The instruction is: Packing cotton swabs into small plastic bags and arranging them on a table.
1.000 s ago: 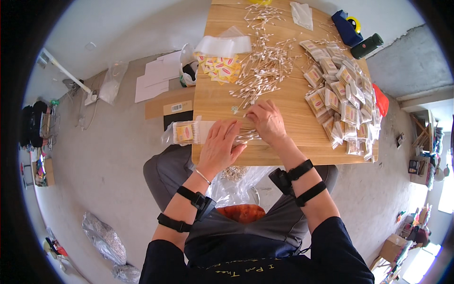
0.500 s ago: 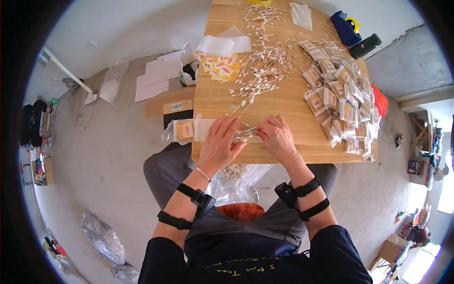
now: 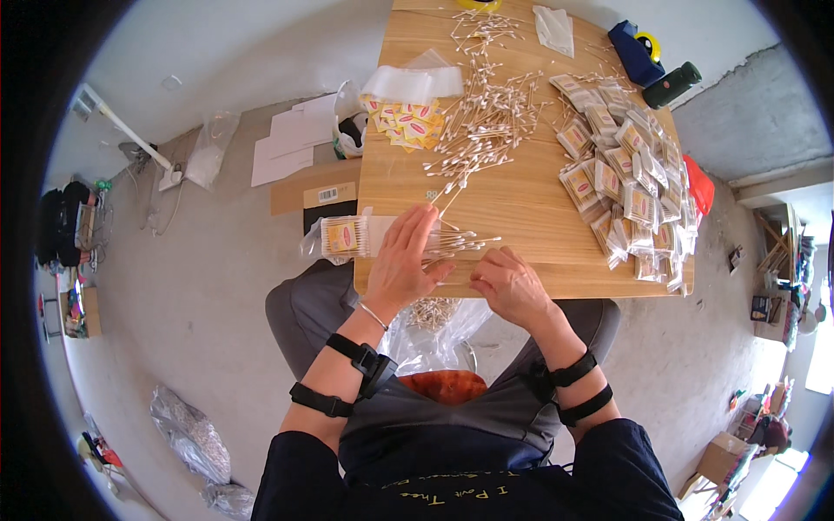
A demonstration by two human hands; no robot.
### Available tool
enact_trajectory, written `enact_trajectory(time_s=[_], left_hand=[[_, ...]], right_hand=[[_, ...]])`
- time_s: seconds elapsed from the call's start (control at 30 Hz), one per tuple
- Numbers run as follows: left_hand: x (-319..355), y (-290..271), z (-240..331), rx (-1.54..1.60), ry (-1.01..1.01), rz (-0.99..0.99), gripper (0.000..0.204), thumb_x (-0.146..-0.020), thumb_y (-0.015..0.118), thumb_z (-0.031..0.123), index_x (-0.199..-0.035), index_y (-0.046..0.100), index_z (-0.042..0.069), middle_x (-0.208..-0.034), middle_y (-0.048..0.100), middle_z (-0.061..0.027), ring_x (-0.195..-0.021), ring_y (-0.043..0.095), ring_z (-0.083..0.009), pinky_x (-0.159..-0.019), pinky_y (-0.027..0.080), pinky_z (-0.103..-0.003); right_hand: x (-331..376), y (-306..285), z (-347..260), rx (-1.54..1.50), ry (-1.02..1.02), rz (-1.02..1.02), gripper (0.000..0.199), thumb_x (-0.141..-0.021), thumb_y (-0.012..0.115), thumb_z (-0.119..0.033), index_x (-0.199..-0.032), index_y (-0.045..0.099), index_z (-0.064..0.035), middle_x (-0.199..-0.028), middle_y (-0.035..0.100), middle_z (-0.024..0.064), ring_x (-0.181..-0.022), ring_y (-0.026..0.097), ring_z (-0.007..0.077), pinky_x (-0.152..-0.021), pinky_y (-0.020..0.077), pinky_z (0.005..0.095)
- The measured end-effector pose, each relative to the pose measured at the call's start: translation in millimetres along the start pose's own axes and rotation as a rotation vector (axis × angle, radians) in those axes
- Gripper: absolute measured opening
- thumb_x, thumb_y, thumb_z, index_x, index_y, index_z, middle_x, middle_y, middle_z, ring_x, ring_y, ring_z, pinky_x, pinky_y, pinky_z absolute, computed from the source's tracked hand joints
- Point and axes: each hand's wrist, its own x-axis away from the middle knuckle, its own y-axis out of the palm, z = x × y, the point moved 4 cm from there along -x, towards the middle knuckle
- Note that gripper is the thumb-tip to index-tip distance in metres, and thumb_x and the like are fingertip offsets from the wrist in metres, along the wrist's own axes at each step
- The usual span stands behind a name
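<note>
On the wooden counter (image 3: 521, 208), a small bundle of cotton swabs (image 3: 452, 245) lies near the front edge. The left hand (image 3: 404, 260) rests flat on it, fingers spread; the right hand (image 3: 508, 285), loosely curled and empty, sits just beside.

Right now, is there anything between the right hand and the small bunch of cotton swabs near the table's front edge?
Nothing visible. The right hand lies beside the swab bunch, with bare table between; the left hand rests on its other end.

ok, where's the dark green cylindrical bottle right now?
Head view: the dark green cylindrical bottle lies at the wooden table's far right corner, beside the blue tape dispenser.
</note>
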Motion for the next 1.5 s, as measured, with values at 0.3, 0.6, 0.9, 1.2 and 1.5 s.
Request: enact_trajectory(time_s=[0.3, 0.6, 0.9, 1.2, 1.5], left_hand=[[-1, 7, 8, -0.247, 0.132, -0.118, 0.066, -0.085, 0.067, 0.03, -0.144, 0.043, 0.01, -0.149, 0.043, -0.0061, -0.143, 0.031, -0.0281, -0.118, 0.023, -0.045], [0, 9, 3, -0.218, 0.104, -0.138, 0.061, -0.087, 0.065, 0.03, -0.14, 0.045, 0.008, -0.142, 0.047, -0.0099, -0.139, 0.036, -0.0285, -0.119, 0.021, -0.048], [-4, 0, 8, -0.135, 0.055, 0.0, 0.063, -0.081, 0.071, 0.028, -0.135, 0.048, 0.005, -0.13, 0.052, -0.0127, -0.127, 0.044, -0.0332, -0.115, 0.028, -0.048], [2, -2, 4, -0.041, 0.031, 0.027, 0.065, -0.078, 0.075, 0.032, -0.132, 0.051, 0.004, -0.13, 0.055, -0.0117, -0.124, 0.048, -0.0311, -0.106, 0.037, -0.043], [3, 4, 1, -0.042, 0.043, -0.032, 0.067, -0.074, 0.08, 0.025, -0.133, 0.053, 0.006, -0.13, 0.056, -0.0104, -0.124, 0.049, -0.031, -0.105, 0.038, -0.042]], right_hand=[[-67, 1, 21, 0.094, -0.014, 0.109, 0.022, -0.085, 0.063, -0.008, -0.106, 0.067, -0.0082, -0.104, 0.059, 0.0091, -0.102, 0.055, 0.0312, -0.089, 0.0483, 0.0405], [-83, 4, 31, 0.074, 0.134, 0.239, 0.032, -0.086, 0.058, -0.002, -0.115, 0.066, -0.0086, -0.111, 0.058, 0.01, -0.104, 0.053, 0.0331, -0.092, 0.0462, 0.0408], [-49, 13, 3, 0.084, 0.049, 0.227, 0.031, -0.077, 0.061, 0.004, -0.103, 0.07, -0.0095, -0.11, 0.06, 0.0086, -0.105, 0.053, 0.0316, -0.091, 0.0441, 0.0432], [-13, 15, 32, -0.362, 0.271, 0.586, 0.03, -0.091, 0.051, 0.002, -0.12, 0.058, 0.002, -0.127, 0.056, 0.019, -0.117, 0.053, 0.0361, -0.102, 0.0423, 0.0401], [-18, 53, 5, -0.804, 0.255, 0.511, 0.041, -0.096, 0.047, -0.001, -0.136, 0.044, 0.0055, -0.146, 0.043, 0.0226, -0.142, 0.035, 0.0328, -0.115, 0.0264, 0.0382]])
